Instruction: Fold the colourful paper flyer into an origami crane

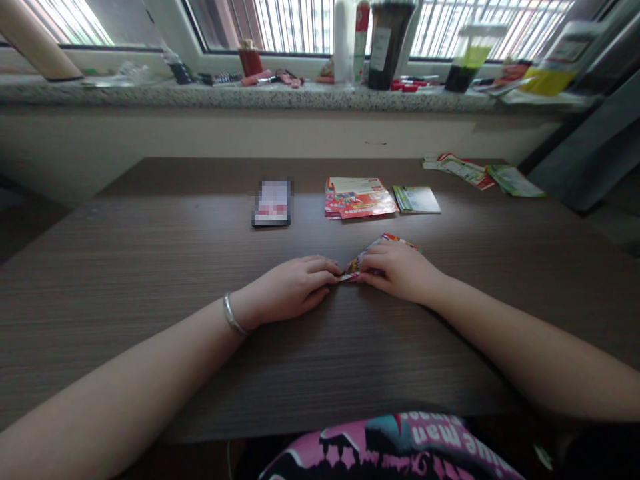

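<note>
A folded sheet of colourful printed paper (354,265) lies on the dark wooden table (150,280) between my hands. One corner of it points left, and its upper edge slants up to the right. My left hand (305,287), a silver bangle at its wrist, pinches the paper's left tip with thumb and fingers. Over the paper's right part rests my right hand (403,270), its fingers curled down and gripping the sheet, hiding much of it.
Beyond my hands lie a phone (273,202), a stack of red printed leaflets (361,199) and a small pale-green stack (417,199). More paper pieces (465,171) are scattered at the back right. Bottles and small items crowd the granite windowsill (210,95).
</note>
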`<state>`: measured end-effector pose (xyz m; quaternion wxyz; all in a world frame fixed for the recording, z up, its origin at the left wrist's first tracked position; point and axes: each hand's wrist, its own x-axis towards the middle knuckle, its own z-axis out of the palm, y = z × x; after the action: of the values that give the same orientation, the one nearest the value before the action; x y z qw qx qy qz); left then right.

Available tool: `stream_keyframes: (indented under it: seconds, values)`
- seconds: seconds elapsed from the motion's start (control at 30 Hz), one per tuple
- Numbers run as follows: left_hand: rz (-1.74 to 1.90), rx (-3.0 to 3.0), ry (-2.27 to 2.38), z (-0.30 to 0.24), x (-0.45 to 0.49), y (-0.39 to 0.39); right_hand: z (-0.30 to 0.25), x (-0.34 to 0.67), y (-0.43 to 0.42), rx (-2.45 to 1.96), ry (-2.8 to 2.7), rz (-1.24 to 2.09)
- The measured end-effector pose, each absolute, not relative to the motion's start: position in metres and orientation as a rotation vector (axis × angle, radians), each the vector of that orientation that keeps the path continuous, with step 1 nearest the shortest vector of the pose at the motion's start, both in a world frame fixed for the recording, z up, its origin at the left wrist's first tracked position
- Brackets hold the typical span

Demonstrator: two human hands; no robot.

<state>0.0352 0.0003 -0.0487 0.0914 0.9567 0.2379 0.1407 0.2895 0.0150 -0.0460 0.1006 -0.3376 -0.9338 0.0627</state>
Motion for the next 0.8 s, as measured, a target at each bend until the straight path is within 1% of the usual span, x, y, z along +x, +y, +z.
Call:
stream_keyframes:
  seconds: [0.37,0.43,0.6,0.67,0.8]
  values:
    - [0.33,3.133,0.71,-0.047,0.04,-0.005,-0.047,0.292,0.024,-1.216,-2.721,0.163]
    - [0.364,3.168,0.709,-0.047,0.042,-0.007,-0.045,0.289,0.022,-1.223,-2.753,0.103]
    - [0.368,3.18,0.743,-0.047,0.047,-0.009,-0.043,0.283,0.012,-1.219,-2.804,-0.184]
    - [0.326,3.19,0.72,-0.047,0.047,-0.009,-0.044,0.282,0.012,-1.232,-2.786,-0.156]
    - [0.281,3.173,0.719,-0.046,0.047,-0.009,-0.047,0.283,0.02,-1.266,-2.753,0.082]
